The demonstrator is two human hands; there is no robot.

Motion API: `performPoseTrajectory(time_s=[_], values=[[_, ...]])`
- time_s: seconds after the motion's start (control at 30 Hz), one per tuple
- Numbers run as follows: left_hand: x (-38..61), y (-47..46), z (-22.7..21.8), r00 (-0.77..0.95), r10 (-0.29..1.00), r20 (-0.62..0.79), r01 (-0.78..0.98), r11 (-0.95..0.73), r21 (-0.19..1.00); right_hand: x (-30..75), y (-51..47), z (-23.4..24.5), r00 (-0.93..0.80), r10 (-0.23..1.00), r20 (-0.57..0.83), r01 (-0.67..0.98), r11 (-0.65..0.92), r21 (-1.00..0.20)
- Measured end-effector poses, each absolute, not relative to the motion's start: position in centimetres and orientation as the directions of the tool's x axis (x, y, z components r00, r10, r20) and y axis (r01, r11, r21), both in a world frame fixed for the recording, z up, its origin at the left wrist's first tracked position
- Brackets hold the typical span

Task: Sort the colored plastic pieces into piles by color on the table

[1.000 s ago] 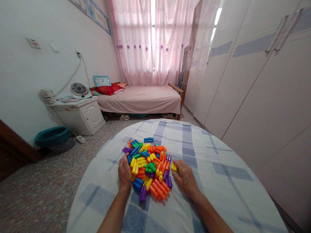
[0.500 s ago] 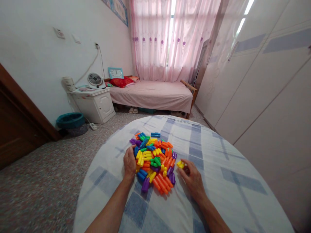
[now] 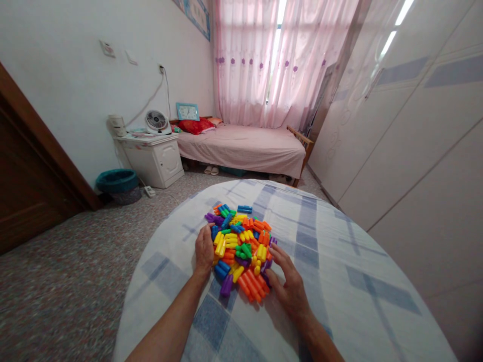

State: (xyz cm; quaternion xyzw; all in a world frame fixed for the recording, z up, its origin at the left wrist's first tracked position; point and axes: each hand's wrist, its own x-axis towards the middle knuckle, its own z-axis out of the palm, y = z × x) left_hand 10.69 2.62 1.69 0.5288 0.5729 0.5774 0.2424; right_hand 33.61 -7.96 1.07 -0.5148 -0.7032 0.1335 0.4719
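Note:
A heap of bright plastic bullet-shaped pieces, many joined side by side, lies on the cloth-covered table [image 3: 362,317]. My left hand [image 3: 204,250] rests cupped against the heap's left side, by a blue piece [image 3: 214,232] and a yellow piece [image 3: 220,245], fingers extended and holding nothing. On the right, my right hand [image 3: 289,284] is open, thumb and fingers apart at the heap's edge. A yellow joined piece [image 3: 261,252] lies on the heap just left of its fingertips. Nearer me are orange pieces [image 3: 252,285] and a purple piece [image 3: 227,285]. Purple pieces are partly hidden behind my right fingers.
A blue joined piece [image 3: 244,209] lies apart at the heap's far side. Beyond the table are a bed [image 3: 249,146], a white cabinet [image 3: 171,161] with a fan [image 3: 157,122], and a bin [image 3: 118,185]. A wardrobe [image 3: 407,151] lines the right.
My right hand has moved left to the heap and let go of the yellow piece, which now lies on top. My left hand stays against the heap. The view has shifted slightly.

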Motion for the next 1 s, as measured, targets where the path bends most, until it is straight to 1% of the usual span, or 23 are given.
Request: performPoseTrajectory(time_s=[0.13, 0.2, 0.33, 0.47, 0.53, 0.63, 0.73, 0.83, 1.0], values=[[10.6, 2.7, 1.5, -0.314, 0.891, 0.328, 0.317, -0.228, 0.921, 34.3, -7.6, 0.4, 0.076, 0.825, 0.561, 0.665, 0.377, -0.645], [10.5, 2.8, 1.4, -0.311, 0.895, 0.321, 0.320, -0.220, 0.922, 34.4, -7.7, 0.6, 0.082, 0.827, 0.557, 0.676, 0.364, -0.641], [10.5, 2.8, 1.4, -0.294, 0.899, 0.325, 0.343, -0.218, 0.914, 33.7, -8.5, 1.7, -0.013, 0.831, 0.557, 0.666, 0.423, -0.615], [10.5, 2.7, 1.4, -0.288, 0.899, 0.330, 0.351, -0.221, 0.910, 32.4, -9.1, 2.3, -0.132, 0.862, 0.489, 0.625, 0.455, -0.634], [10.5, 2.7, 1.5, -0.287, 0.901, 0.326, 0.346, -0.220, 0.912, 32.1, -9.1, 2.2, -0.153, 0.875, 0.459, 0.618, 0.447, -0.646], [10.5, 2.7, 1.5, -0.290, 0.905, 0.312, 0.331, -0.211, 0.920, 32.4, -9.0, 1.9, -0.145, 0.876, 0.460, 0.621, 0.443, -0.647], [10.6, 2.6, 1.4, -0.284, 0.907, 0.310, 0.324, -0.213, 0.922, 32.8, -8.8, 1.8, -0.119, 0.877, 0.465, 0.617, 0.432, -0.657], [10.8, 2.6, 1.2, -0.267, 0.907, 0.326, 0.346, -0.225, 0.911, 33.3, -8.4, 1.4, -0.036, 0.878, 0.478, 0.612, 0.397, -0.684], [11.7, 2.0, 1.0, -0.194, 0.901, 0.389, 0.498, -0.251, 0.830, 34.5, -7.5, 0.0, 0.169, 0.884, 0.435, 0.649, 0.233, -0.725]])
